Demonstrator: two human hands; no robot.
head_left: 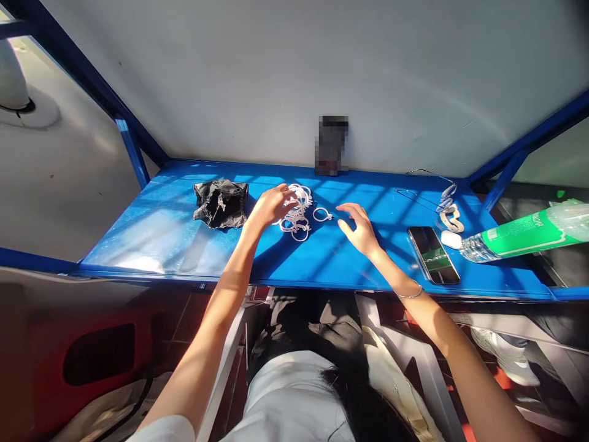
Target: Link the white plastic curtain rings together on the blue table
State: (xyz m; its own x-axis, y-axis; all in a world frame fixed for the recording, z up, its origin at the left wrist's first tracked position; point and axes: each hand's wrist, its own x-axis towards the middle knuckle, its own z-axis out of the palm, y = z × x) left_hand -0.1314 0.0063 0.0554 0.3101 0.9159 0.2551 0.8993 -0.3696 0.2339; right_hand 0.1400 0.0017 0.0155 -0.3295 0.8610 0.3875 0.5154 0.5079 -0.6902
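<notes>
A pile of thin white plastic rings [298, 215] with small tabs lies on the blue table [271, 264]. My left hand [275, 204] is at the left side of this pile, fingers bent and closed on one of the white rings, though the grip is partly hidden. One loose white ring [323, 214] lies flat by itself, just right of the pile. Beyond it, my right hand [360, 228] hovers low over the table with fingers apart and nothing in them. Its fingertips point toward the loose ring without touching it.
Left of the pile sits a crumpled black plastic bag [221, 204]. To the right are a phone [433, 255], a white case [451, 239], glasses [447, 197], a white roll-like item [451, 219] and a green-labelled bottle [524, 233] lying over the edge. A pixelated dark object [331, 146] leans at the back.
</notes>
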